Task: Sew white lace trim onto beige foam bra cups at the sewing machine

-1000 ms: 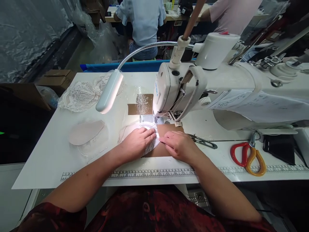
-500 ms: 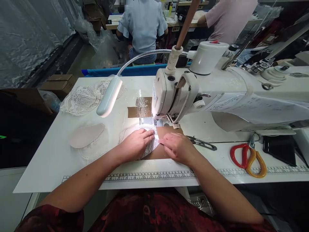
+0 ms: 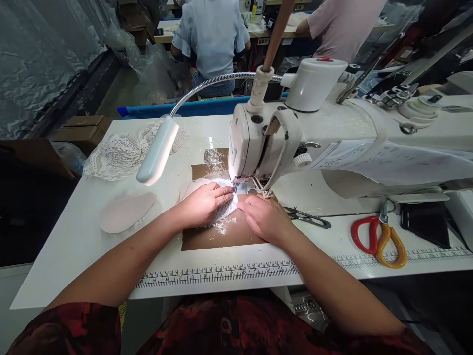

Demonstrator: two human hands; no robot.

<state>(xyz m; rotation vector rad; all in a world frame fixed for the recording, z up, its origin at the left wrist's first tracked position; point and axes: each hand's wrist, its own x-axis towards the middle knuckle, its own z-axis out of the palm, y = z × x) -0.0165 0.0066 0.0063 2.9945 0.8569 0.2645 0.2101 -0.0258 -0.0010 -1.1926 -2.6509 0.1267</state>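
Note:
A piece of white lace fabric [image 3: 224, 213] lies under the needle end of a white sewing machine [image 3: 254, 143]. My left hand [image 3: 205, 203] rests flat on this lace, its fingers stretched toward the needle. On the other side, my right hand [image 3: 266, 217] has its fingers drawn together at the lace's right edge; the fingertips seem to pinch it. Beneath both hands is a shiny brown sheet [image 3: 207, 239] taped to the white table. The stitching point is partly hidden by my fingers and the machine head.
A lamp [image 3: 158, 152] on a bendable neck lights the lace. At left lie a beige oval pad [image 3: 127, 213] and lace pieces [image 3: 114, 157]. Scissors [image 3: 391, 244] with red and yellow handles, and dark thread snips [image 3: 308, 218], lie right. A ruler strip [image 3: 207, 276] follows the front edge.
The lace and both hands have moved slightly away from me, toward the needle. More of the brown sheet shows in front of the lace. The whole view has shifted a little.

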